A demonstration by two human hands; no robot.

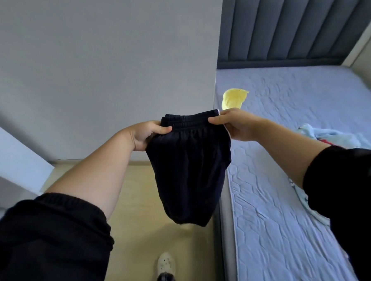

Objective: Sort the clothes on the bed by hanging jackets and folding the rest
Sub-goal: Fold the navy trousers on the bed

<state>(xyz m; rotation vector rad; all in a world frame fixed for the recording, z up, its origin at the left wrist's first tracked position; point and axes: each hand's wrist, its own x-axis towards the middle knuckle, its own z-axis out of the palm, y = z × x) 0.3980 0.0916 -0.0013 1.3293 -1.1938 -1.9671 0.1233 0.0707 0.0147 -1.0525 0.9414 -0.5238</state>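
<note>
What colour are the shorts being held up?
Very dark navy, almost black, shorts; seen in the head view.

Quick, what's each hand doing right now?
Left hand: closed on the dark shorts at the waistband.
Right hand: pinching the waistband's other end.

Both arms outstretched, left hand (144, 134) and right hand (233, 125) level; fingers (215, 119) pinching dark shorts (190, 168)

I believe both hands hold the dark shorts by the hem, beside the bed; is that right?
Not quite: in the head view the left hand and right hand hold the shorts by the waistband, not the hem, beside the bed.
</note>
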